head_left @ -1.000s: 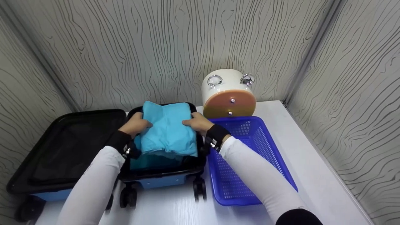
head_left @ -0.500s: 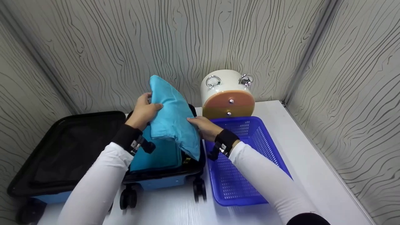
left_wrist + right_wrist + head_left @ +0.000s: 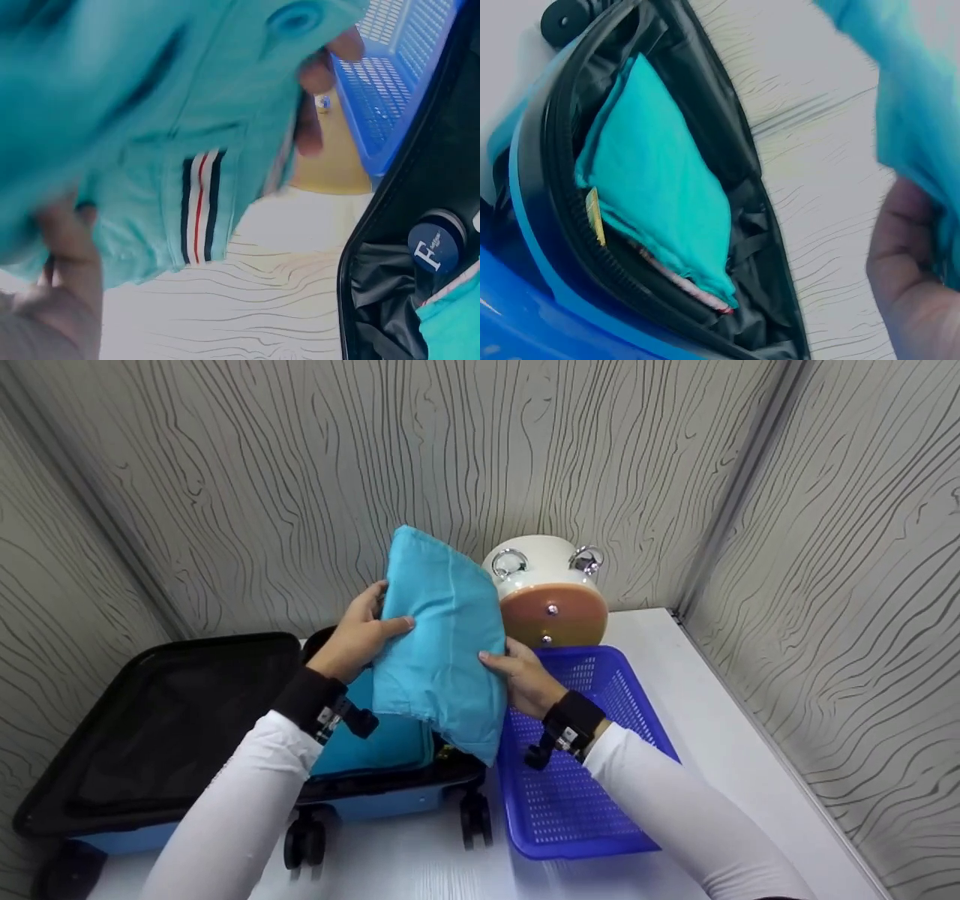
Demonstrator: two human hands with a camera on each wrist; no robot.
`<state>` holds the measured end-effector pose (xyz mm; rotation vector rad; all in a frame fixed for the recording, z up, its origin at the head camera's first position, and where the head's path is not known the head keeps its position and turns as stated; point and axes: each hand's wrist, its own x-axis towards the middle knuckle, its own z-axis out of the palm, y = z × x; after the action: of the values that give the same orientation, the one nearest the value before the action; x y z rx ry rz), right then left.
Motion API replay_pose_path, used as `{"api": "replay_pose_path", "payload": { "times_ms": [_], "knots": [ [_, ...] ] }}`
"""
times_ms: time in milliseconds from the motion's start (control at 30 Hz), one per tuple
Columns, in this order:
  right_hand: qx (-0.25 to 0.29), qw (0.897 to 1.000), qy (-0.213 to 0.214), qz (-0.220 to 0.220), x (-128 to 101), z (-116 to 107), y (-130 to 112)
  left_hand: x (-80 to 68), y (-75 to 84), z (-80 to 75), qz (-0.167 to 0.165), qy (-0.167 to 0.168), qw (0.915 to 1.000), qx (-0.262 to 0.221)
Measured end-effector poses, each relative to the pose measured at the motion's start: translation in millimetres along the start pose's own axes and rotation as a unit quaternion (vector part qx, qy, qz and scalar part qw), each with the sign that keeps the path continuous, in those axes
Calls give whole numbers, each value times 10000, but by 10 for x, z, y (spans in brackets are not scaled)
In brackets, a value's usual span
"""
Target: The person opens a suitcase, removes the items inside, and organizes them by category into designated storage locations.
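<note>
My left hand (image 3: 358,639) and right hand (image 3: 529,681) grip opposite sides of a folded turquoise garment (image 3: 442,641), thumbs on top and fingers behind. It hangs tilted above the suitcase's right edge and overlaps the basket's left rim in the head view. In the left wrist view the garment shows a button and a navy, white and red striped strip (image 3: 199,206). Below lies the open suitcase (image 3: 390,795), holding another folded turquoise cloth (image 3: 660,180).
A blue perforated basket (image 3: 637,712) stands right of the suitcase. Behind it is a white round drawer unit (image 3: 536,553) with an orange front. The suitcase lid (image 3: 172,720) lies open at left. A dark round-lidded container (image 3: 436,246) sits inside the suitcase.
Both hands have lifted the folded garment out of the suitcase and shifted it right, tilting it upward. The turquoise cloth beneath has come into view.
</note>
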<state>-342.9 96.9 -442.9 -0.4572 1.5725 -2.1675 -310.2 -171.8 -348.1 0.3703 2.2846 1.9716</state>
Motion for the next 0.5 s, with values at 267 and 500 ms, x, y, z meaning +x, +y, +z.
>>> {"api": "replay_pose_path", "payload": {
  "times_ms": [267,500],
  "knots": [
    [-1491,9880,90,-391,-300,-314,-337,-42,-24,224,-326,-388,9985,-192],
    [-2591,9652,329,-117,-556,-590,-593,10,-91,557,-803,-506,9953,178]
  ]
}}
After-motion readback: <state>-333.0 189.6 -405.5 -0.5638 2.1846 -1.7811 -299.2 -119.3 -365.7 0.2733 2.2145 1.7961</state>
